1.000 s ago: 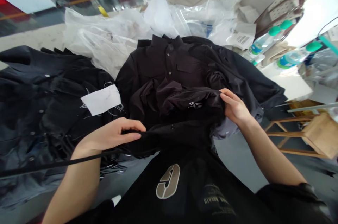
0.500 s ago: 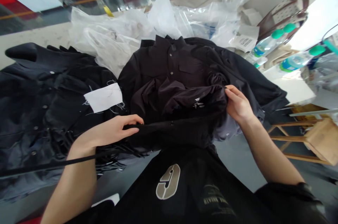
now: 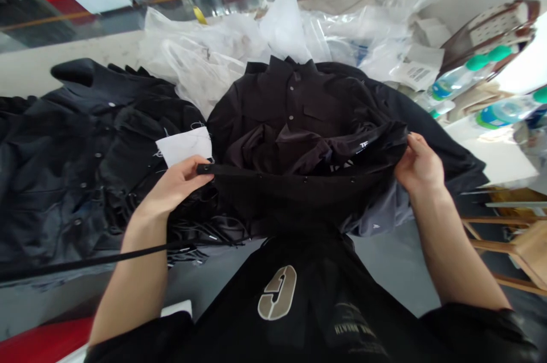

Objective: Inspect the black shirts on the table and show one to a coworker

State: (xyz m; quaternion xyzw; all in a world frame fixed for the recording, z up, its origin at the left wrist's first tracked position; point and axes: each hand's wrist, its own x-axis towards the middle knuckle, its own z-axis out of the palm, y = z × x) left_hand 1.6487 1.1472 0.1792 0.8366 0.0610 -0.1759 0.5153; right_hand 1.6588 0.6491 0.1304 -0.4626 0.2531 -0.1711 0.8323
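A black shirt [image 3: 273,198] with snap buttons and a chest pocket is spread in front of me. My left hand [image 3: 177,180] pinches one end of its button edge between thumb and fingers. At the other side my right hand [image 3: 421,163] grips the same shirt by a fold of its cloth. Between the hands the edge is pulled fairly straight, with several small snaps along it. White letters show on the cloth nearer my right hand. A white cloth scrap [image 3: 184,145] with loose threads lies just behind my left hand.
More black shirts [image 3: 77,146] are piled on the left. Clear plastic bags [image 3: 200,49] lie along the back. On the right are water bottles [image 3: 498,114] with green caps, a brown bag [image 3: 491,27] and a wooden stool [image 3: 532,252].
My left hand has closed on the end of the shirt's button edge and raised it. My right hand has moved right with its fold, and the edge is now stretched straighter.
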